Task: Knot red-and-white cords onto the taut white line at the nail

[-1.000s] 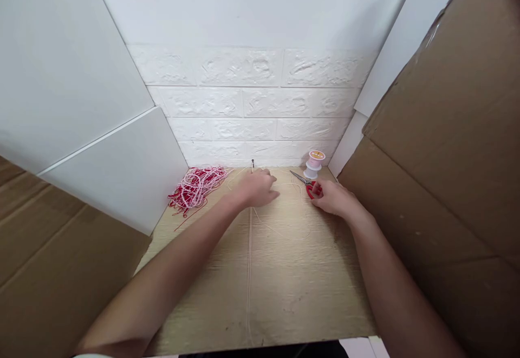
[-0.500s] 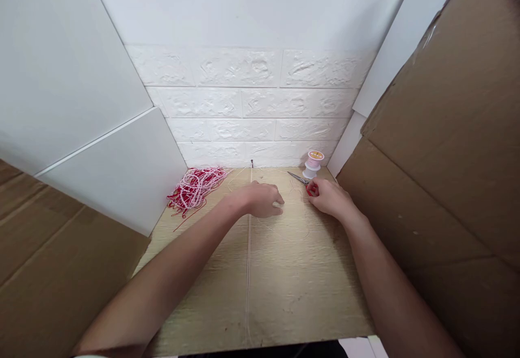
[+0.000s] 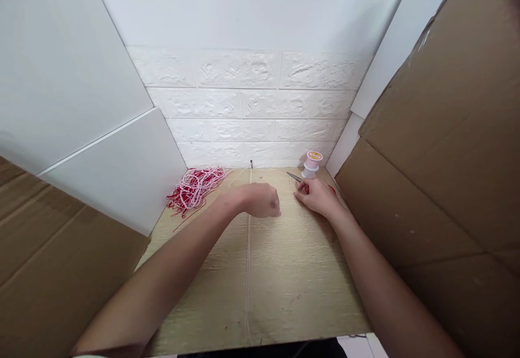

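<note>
My left hand (image 3: pixel 262 200) is closed over the middle of the board, its fingers curled together; what they hold, if anything, is hidden. Taut pale cords (image 3: pixel 248 255) run beneath that wrist, from a small dark nail (image 3: pixel 251 162) at the wall down to the near edge. To the right, my right hand (image 3: pixel 317 196) has thumb and forefinger drawn together at a thin pale thread (image 3: pixel 307 230), which loops loosely over the wood. Scissors (image 3: pixel 293 176) lie partly under my right hand, blades pointing left and a bit of red handle showing beyond it.
A tangled heap of red and pink cord (image 3: pixel 195 189) lies at the back left. Two stacked thread spools (image 3: pixel 313 162) stand at the back right. White brick-pattern wall (image 3: pixel 260 103) closes the back; cardboard (image 3: pixel 426 157) and white panels (image 3: pixel 101 157) flank the wooden board (image 3: pixel 292 293).
My right hand has let go of the red scissors handle and shifted left to the thread. My left hand's fingers, apart before, have curled shut.
</note>
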`<state>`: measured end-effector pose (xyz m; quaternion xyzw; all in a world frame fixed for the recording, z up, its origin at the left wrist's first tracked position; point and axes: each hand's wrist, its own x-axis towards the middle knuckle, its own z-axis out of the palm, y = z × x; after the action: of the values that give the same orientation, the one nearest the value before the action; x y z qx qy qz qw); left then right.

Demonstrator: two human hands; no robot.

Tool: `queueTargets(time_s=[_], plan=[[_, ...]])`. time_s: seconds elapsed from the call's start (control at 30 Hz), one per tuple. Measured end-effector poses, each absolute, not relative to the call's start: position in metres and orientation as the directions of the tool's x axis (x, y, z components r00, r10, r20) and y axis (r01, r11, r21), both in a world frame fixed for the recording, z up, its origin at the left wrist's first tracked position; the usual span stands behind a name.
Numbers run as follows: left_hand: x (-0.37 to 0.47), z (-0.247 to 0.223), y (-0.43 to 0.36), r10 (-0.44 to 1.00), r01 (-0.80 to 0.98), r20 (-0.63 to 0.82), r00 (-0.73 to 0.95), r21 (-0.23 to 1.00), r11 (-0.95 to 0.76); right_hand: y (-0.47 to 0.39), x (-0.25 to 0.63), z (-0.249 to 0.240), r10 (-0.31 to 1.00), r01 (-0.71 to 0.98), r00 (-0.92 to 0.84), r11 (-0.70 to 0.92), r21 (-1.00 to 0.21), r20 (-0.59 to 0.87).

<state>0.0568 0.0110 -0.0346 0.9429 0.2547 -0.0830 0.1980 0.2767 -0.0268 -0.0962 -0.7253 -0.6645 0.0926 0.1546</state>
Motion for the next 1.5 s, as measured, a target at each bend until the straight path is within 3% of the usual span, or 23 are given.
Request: queueTargets(time_s=[0.2,0.33,0.47,0.6,0.73,0.87,1.03,1.23,1.5], plan=[[0.056,-0.038,0.014,0.439,0.510,-0.261,0.860,0.387,-0.768,-0.031,0.269,-0.092,0.995,0.915,0.102,-0.098,-0.390,-0.009],[0.057,-0.035,0.014,0.473,0.545,-0.276,0.837,0.340,-0.766,-0.031,0.268,-0.093,0.992,0.907,0.115,-0.080,-0.413,0.060],[0.059,-0.031,0.013,0.561,0.593,-0.194,0.805,0.290,-0.751,-0.027,0.270,-0.094,0.970,0.806,0.192,-0.069,-0.587,0.150],[0.063,-0.029,0.010,0.522,0.494,-0.086,0.848,0.486,-0.721,-0.026,0.272,-0.088,0.965,0.509,0.240,-0.035,-0.860,0.103],[0.071,-0.036,0.005,0.424,0.347,-0.053,0.904,0.669,-0.657,-0.032,0.270,-0.078,0.968,0.207,0.247,-0.011,-0.978,0.041],[0.081,-0.050,0.000,0.347,0.212,0.025,0.938,0.751,-0.626,-0.038,0.264,-0.072,0.972,-0.054,0.233,0.004,-0.999,-0.009],[0.086,-0.052,-0.004,0.434,0.180,0.071,0.898,0.841,-0.510,-0.039,0.260,-0.069,0.963,-0.281,0.266,0.038,-0.959,-0.040],[0.082,-0.034,-0.005,0.512,0.049,0.037,0.858,0.987,-0.154,-0.036,0.265,-0.068,0.911,-0.383,0.403,0.083,-0.920,-0.086],[0.061,-0.009,0.006,0.485,-0.104,0.062,0.873,0.993,0.060,-0.028,0.273,-0.076,0.824,-0.413,0.554,0.149,-0.899,-0.118]])
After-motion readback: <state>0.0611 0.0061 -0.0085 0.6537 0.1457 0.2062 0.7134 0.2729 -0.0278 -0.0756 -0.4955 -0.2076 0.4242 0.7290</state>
